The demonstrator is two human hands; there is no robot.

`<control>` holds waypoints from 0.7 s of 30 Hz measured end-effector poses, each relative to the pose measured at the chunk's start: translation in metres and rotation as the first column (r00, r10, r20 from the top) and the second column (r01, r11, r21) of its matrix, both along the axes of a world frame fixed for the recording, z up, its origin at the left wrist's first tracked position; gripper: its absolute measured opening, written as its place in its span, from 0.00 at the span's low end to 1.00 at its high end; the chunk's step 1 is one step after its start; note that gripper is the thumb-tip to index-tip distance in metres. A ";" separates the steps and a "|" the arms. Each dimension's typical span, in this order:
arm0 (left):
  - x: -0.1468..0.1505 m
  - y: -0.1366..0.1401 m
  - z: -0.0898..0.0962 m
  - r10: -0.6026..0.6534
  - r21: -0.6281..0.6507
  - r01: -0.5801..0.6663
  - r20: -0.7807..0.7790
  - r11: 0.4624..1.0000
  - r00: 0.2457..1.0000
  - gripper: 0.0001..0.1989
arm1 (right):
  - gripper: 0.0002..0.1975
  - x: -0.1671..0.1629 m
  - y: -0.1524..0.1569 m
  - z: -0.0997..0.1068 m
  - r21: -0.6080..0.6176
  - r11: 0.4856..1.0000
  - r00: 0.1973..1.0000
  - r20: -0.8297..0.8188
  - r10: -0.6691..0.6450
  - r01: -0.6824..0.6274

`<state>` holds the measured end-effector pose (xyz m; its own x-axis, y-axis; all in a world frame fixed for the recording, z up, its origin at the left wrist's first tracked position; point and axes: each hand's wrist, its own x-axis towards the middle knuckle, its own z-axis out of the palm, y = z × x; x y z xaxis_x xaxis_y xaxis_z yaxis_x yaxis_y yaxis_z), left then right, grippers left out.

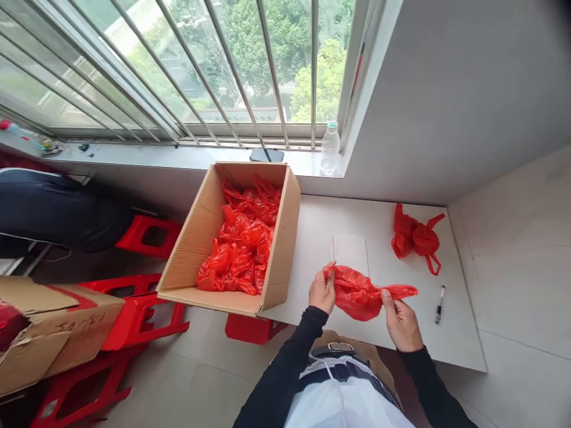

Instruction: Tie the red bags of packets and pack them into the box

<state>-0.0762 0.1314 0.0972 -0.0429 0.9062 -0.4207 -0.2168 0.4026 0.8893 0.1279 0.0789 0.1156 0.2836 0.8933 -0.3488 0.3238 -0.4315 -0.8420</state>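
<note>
Over the front of the white table [314,223], a red plastic bag [359,303] stretches between my two hands. My left hand [322,291] pinches its left end. On the other side, my right hand [401,324] grips the gathered handles, whose tip pokes out to the right. Something bulges inside the bag, but the film hides what it is. To the left stands an open cardboard box [292,238] holding several red plastic bags [243,238]. Two tied red bags [414,235] lie together at the table's back right.
A pen [440,306] and a pale sheet [350,246] lie on the table. On the windowsill are a phone [266,155] and a clear bottle [331,148]. Red stools [154,318], another carton [80,327] and a person's dark-clothed leg [57,208] occupy the left. A wall bounds the right.
</note>
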 end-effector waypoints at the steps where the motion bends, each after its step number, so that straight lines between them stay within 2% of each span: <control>1: -0.007 -0.004 0.007 0.014 0.002 -0.013 -0.049 1.000 0.999 0.21 | 0.34 0.008 -0.003 -0.002 -0.012 1.000 0.997 0.077 -0.023 0.024; 3: -0.020 -0.015 0.022 0.025 -0.008 -0.026 -0.105 1.000 0.994 0.20 | 0.36 0.022 -0.008 -0.007 -0.046 0.994 0.988 0.121 -0.092 0.098; 4: -0.025 -0.021 0.029 0.018 -0.020 -0.020 -0.110 1.000 0.994 0.20 | 0.36 0.027 -0.009 -0.008 -0.054 0.990 0.989 0.077 -0.125 0.130; 6: -0.030 -0.032 0.041 -0.012 -0.044 0.008 -0.083 0.999 0.996 0.22 | 0.34 0.027 -0.011 -0.008 -0.042 0.988 0.982 -0.113 -0.153 0.149; 8: -0.031 -0.037 0.050 -0.073 -0.113 0.079 0.053 0.990 0.996 0.24 | 0.30 0.015 -0.010 0.001 0.005 0.995 0.951 -0.298 -0.089 0.095; 9: -0.030 -0.038 0.054 -0.106 -0.159 0.130 0.148 0.979 0.983 0.24 | 0.28 0.005 -0.009 0.010 0.035 0.999 0.941 -0.337 -0.027 0.042; 11: -0.029 -0.036 0.063 -0.155 -0.222 0.238 0.334 0.946 0.930 0.30 | 0.23 -0.019 -0.005 0.033 0.114 0.984 0.936 -0.312 0.165 -0.135; 13: -0.029 -0.032 0.074 -0.129 -0.228 0.241 0.416 0.943 0.900 0.34 | 0.18 -0.044 -0.003 0.058 0.210 0.915 0.903 -0.190 0.385 -0.345; 16: -0.041 -0.029 0.100 0.002 -0.088 0.034 0.389 0.996 0.921 0.29 | 0.15 -0.075 -0.005 0.091 0.331 0.729 0.782 0.045 0.622 -0.599; 18: -0.058 -0.029 0.120 0.033 0.060 -0.060 0.369 0.996 0.929 0.24 | 0.18 -0.092 -0.009 0.104 0.394 0.610 0.701 0.143 0.698 -0.688; 19: -0.068 -0.029 0.129 0.024 0.134 -0.075 0.347 0.988 0.938 0.21 | 0.20 -0.099 -0.011 0.108 0.427 0.568 0.680 0.175 0.712 -0.704; 21: -0.093 -0.028 0.141 0.045 0.244 -0.111 0.263 0.963 0.964 0.15 | 0.22 -0.112 -0.017 0.111 0.490 0.526 0.681 0.215 0.700 -0.695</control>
<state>-0.1689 0.1032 0.2386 -0.0405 0.9823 -0.1829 -0.4692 0.1430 0.8715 0.0160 0.0622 0.2266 -0.5081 0.8369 0.2036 0.3273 0.4062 -0.8531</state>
